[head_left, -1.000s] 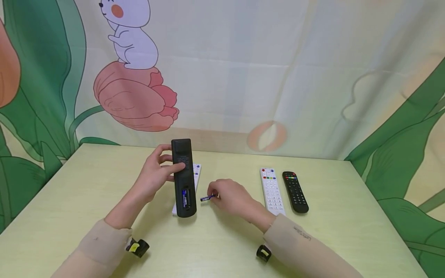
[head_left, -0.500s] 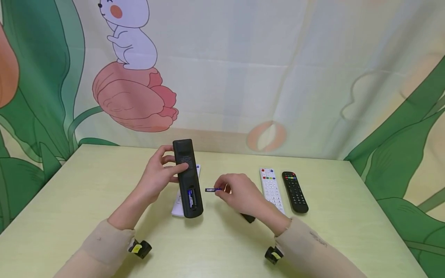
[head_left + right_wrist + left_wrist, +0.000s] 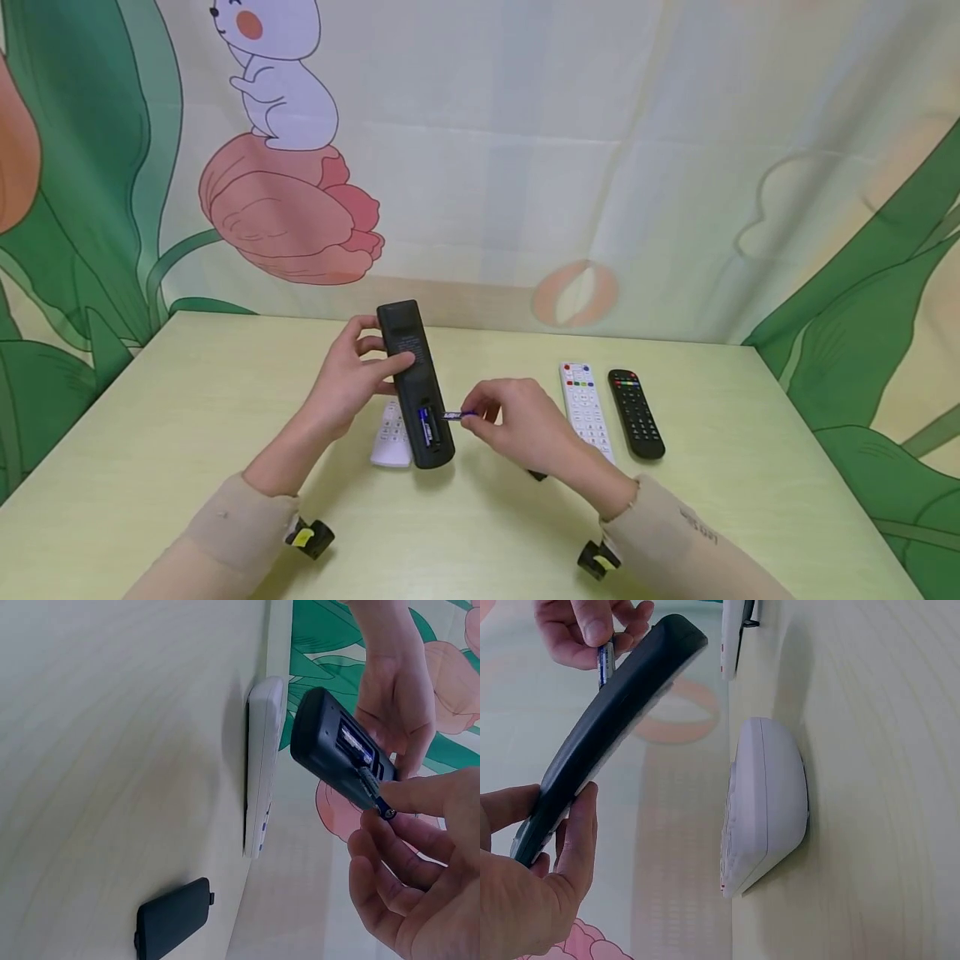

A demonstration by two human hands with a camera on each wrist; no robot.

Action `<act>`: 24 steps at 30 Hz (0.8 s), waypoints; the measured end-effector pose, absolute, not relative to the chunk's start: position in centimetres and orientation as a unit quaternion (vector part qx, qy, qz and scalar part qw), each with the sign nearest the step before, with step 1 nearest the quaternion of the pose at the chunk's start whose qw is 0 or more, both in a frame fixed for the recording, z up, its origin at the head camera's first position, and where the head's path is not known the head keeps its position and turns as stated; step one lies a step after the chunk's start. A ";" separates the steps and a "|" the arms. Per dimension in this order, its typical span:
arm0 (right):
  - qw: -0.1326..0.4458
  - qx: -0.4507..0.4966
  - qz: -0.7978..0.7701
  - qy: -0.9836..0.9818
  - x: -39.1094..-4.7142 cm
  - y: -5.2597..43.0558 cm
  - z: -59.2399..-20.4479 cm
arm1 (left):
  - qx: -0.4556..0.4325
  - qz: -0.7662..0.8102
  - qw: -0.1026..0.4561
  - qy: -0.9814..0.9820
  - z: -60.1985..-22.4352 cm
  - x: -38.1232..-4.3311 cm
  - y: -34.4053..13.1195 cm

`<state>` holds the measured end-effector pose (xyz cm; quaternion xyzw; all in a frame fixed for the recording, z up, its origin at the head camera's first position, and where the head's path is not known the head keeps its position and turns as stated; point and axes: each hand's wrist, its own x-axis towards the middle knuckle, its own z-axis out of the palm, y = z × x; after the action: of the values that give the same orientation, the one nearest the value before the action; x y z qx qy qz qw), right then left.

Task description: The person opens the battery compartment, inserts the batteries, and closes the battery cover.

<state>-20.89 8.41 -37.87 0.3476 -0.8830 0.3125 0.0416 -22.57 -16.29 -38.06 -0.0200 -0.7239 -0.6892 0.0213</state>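
Note:
My left hand point(image 3: 347, 377) grips a black remote control point(image 3: 417, 383) by its upper part, thumb across the back, which faces me. In its uncovered battery compartment lies one blue battery point(image 3: 427, 427). Between thumb and fingertips, my right hand point(image 3: 517, 418) pinches a second blue-and-silver battery point(image 3: 452, 415). The right wrist view shows that battery point(image 3: 369, 782) with its far end at the compartment's edge; whether it is inside I cannot tell. Below the held remote, a white remote point(image 3: 392, 439) lies on the table, partly hidden. The black battery cover point(image 3: 174, 919) lies on the table under my right hand.
Right of my right forearm, another white remote point(image 3: 587, 408) and a black remote point(image 3: 637, 414) lie face up on the table point(image 3: 720, 500). A printed curtain point(image 3: 465, 167) hangs behind the table's back edge.
The black remote has shifted right and tilted further, its lower end swinging right. My right hand has risen slightly, turning the battery level, and battery and remote have come together.

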 end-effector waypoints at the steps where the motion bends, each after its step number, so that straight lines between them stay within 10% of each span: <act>1: 0.042 0.350 0.315 -0.881 -20.8 8.4 -37.9 | -0.020 -0.691 0.021 -0.723 -38.1 -22.6 -16.2; 24: 0.101 0.392 0.351 -0.844 -20.4 8.5 -38.7 | -0.012 -0.701 0.012 -0.713 -38.3 -22.7 -15.4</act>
<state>-20.40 8.50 -38.71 0.3925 -0.8442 0.3509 0.1010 -22.68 -15.38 -38.34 -0.0118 -0.7127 -0.7013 0.0118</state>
